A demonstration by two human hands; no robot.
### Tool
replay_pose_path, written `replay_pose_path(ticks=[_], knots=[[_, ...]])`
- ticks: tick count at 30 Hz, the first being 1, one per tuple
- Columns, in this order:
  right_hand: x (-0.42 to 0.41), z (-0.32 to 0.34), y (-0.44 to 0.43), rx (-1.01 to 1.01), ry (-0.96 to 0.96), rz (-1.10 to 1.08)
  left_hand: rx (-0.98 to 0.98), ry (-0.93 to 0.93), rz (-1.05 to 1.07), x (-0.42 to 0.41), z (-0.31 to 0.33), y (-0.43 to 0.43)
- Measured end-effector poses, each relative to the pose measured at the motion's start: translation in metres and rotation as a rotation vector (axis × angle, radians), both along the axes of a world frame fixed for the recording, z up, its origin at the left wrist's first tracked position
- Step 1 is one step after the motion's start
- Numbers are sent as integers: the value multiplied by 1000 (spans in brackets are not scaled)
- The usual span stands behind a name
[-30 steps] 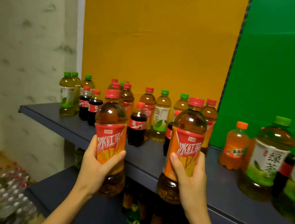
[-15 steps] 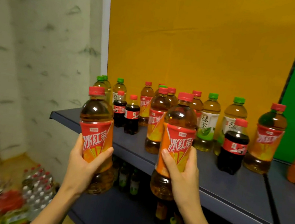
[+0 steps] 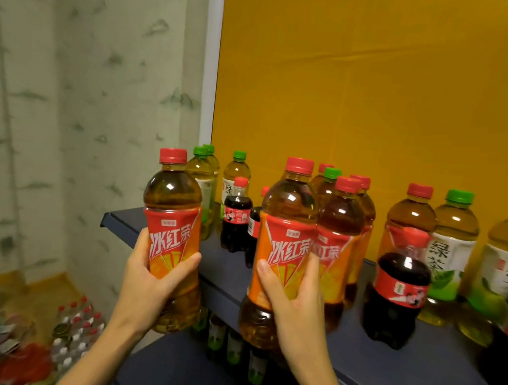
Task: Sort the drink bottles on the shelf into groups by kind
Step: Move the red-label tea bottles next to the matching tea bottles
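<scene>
Drink bottles stand crowded along the dark blue shelf, and we take that shelf as our landmark. Behind it rises a yellow board; left of it a pale wall with a grey leaf pattern runs down to the floor, where a pack of small clear bottles sits below the shelf's left end.

On the shelf the kinds are mixed for now: green-capped green tea bottles and red-capped iced tea bottles stand at the back, and short cola bottles stand nearer the front edge. More bottles show dimly under the shelf, too dark to sort by eye.

In front of the shelf's left half we hold two matching iced teas upright. Our right hand is wrapped around the label of the nearer iced tea, and our left hand grips the other iced tea, which hangs just off the shelf's left end. We judge that we carry the same kind in both hands so that they can be set down together, probably beside the red-capped cluster just behind the right one. Both are held clear of the shelf, touching no standing bottle as far as we can tell.
</scene>
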State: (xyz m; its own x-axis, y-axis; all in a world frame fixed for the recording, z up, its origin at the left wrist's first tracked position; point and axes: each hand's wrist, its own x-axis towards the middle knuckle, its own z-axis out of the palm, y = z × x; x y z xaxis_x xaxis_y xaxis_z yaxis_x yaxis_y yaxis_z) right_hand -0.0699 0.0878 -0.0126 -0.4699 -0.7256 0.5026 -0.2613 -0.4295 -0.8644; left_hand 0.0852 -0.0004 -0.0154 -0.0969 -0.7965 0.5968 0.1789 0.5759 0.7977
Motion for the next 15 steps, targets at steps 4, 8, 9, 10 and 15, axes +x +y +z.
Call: replay_pose_path(ticks=[4, 8, 9, 10, 15], knots=[[0, -1, -4, -3, 9, -16, -1, -9, -11, -1, 1, -1], [2, 0, -30, 24, 26, -31, 4, -21, -23, 2, 2, -29], [3, 0, -36, 30, 28, -41, 6, -19, -34, 2, 2, -36], [3, 0, -41, 37, 34, -61, 8, -19, -47, 2, 2, -43], [3, 1, -58, 22, 51, -209, 2, -32, -152, -6, 6, -76]])
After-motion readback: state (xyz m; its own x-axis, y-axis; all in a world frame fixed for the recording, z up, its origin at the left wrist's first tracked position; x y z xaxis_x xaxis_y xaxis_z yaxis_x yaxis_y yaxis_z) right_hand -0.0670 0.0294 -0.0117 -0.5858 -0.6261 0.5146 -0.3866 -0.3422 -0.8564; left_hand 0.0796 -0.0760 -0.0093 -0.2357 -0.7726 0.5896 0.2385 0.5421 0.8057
